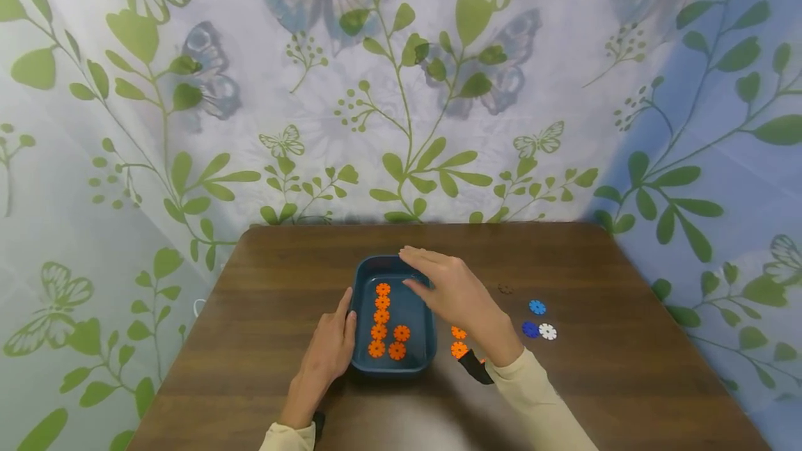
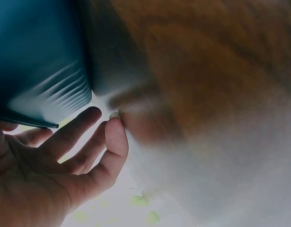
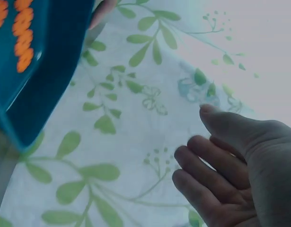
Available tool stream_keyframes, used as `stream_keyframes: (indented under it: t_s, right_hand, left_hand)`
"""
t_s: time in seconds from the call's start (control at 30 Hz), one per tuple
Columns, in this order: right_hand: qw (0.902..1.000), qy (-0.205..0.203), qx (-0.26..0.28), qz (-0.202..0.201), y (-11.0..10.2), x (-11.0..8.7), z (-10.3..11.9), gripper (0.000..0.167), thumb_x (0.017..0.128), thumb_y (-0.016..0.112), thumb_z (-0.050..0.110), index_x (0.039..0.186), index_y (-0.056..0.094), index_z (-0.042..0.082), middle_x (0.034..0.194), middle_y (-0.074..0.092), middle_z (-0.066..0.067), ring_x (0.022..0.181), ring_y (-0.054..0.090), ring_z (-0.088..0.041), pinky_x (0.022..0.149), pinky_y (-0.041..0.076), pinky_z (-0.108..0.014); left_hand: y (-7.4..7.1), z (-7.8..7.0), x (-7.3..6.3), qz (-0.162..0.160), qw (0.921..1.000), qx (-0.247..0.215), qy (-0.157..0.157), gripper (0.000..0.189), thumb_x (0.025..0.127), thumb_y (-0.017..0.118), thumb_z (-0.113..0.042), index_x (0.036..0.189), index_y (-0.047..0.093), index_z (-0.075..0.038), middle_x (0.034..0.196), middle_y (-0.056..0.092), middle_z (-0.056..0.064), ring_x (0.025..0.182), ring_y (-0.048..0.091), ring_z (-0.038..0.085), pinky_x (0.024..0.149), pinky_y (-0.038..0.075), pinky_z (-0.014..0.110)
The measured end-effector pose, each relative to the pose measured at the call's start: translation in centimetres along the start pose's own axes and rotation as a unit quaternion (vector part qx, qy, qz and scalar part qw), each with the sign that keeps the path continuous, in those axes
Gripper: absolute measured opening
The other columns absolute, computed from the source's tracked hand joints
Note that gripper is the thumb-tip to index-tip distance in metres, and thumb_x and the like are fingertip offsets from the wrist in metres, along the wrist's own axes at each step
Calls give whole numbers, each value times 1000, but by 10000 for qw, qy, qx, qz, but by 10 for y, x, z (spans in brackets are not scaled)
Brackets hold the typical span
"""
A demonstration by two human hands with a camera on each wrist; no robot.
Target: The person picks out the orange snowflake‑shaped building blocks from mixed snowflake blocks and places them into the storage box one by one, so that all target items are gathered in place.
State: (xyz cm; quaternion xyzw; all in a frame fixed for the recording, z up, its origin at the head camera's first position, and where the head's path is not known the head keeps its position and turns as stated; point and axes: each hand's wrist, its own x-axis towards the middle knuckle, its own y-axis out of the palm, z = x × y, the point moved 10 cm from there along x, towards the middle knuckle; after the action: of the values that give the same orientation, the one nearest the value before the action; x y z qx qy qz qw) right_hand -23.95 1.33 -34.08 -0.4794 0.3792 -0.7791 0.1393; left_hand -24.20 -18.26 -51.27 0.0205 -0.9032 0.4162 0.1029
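A dark blue rectangular tray (image 1: 410, 306) lies on the table. On its floor, several notched orange discs (image 1: 381, 316) form a column at the left, and two more orange discs (image 1: 399, 342) sit beside the column's near end. Along the tray's left side rests my left hand (image 1: 328, 345), fingers relaxed against the outer wall; the left wrist view shows its fingertips (image 2: 93, 113) close to the ribbed corner. My right hand (image 1: 460, 291) hovers over the tray's right edge with loosely extended fingers, holding nothing, and hides part of that edge.
Right of the tray lie orange discs (image 1: 459, 349), partly covered by my right wrist. Farther right are a light blue disc (image 1: 537, 307), a dark blue disc (image 1: 530, 329), a white disc (image 1: 548, 331) and a dark brown disc (image 1: 505, 289). A leaf-patterned curtain (image 1: 401, 89) hangs behind the table (image 1: 263, 284).
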Motion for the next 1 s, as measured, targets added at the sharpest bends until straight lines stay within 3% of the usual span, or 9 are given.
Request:
stream_keyframes:
  t_s: [0.23, 0.43, 0.5, 0.57, 0.67, 0.77, 0.83, 1.0]
  right_hand:
    - [9979, 356, -435, -325, -24, -27, -22, 56, 85, 91, 3, 138, 71, -4, 138, 70, -22, 116, 74, -34, 85, 63, -44]
    - [9947, 759, -656, -207, -31, -49, -42, 53, 85, 91, 5, 134, 73, -5, 131, 72, -24, 76, 78, -26, 75, 64, -41]
    - [9931, 908, -730, -117, -29, -59, -47, 51, 85, 91, 5, 132, 74, -4, 129, 74, -24, 61, 71, -20, 71, 63, -39]
    - [9914, 1034, -801, 0, -25, -71, -51, 49, 84, 92, 4, 129, 74, -3, 125, 75, -23, 62, 71, -20, 71, 63, -38]
    - [9889, 1237, -803, 175, -17, -89, -57, 40, 81, 93, 2, 118, 75, 1, 95, 79, -13, 53, 59, -13, 62, 59, -31]
    - [9867, 1394, -762, 344, -9, -106, -61, 33, 80, 94, 1, 106, 75, 6, 71, 68, -1, 52, 51, -5, 55, 50, -25]
    - [9848, 1492, -735, 501, -3, -117, -65, 28, 80, 93, 1, 102, 77, 7, 67, 66, 1, 52, 46, 0, 54, 47, -22]
    - [9763, 1756, -503, 1157, 13, -144, -71, 20, 82, 91, 1, 99, 83, 7, 77, 75, -2, 54, 47, 2, 58, 51, -22]
  left_hand:
    - [-2, 0, 3, 25, 10000, -32, -3, 54, 116, 49, -15, 166, 36, -1, 75, 48, 0, 67, 51, 11, 79, 53, 40]
    - [-6, -1, 8, 9, 9999, -119, 49, 54, 116, 49, -14, 166, 36, 0, 78, 51, 1, 70, 54, 11, 83, 54, 43]
    - [-5, -1, 8, 31, 9999, -136, 41, 54, 116, 50, -14, 166, 36, 0, 80, 53, 2, 72, 55, 13, 84, 54, 44]
    - [-4, -1, 6, 40, 9999, -100, 24, 54, 116, 50, -14, 166, 37, 0, 81, 53, 2, 74, 56, 14, 84, 54, 44]
    - [-2, 0, 3, 37, 10000, -78, 11, 54, 116, 49, -14, 166, 37, 0, 79, 52, 1, 75, 56, 14, 85, 54, 45]
    - [-1, 1, 1, 13, 9999, -91, 46, 54, 116, 49, -14, 166, 37, 0, 77, 50, 0, 72, 55, 12, 83, 54, 44]
    - [-1, 1, 1, -12, 9999, -82, 57, 54, 116, 49, -14, 166, 37, 0, 76, 49, -1, 71, 54, 11, 82, 53, 43]
    - [2, 1, 0, 53, 10000, -66, 16, 54, 116, 49, -16, 167, 36, -1, 76, 49, -1, 69, 53, 10, 82, 54, 42]
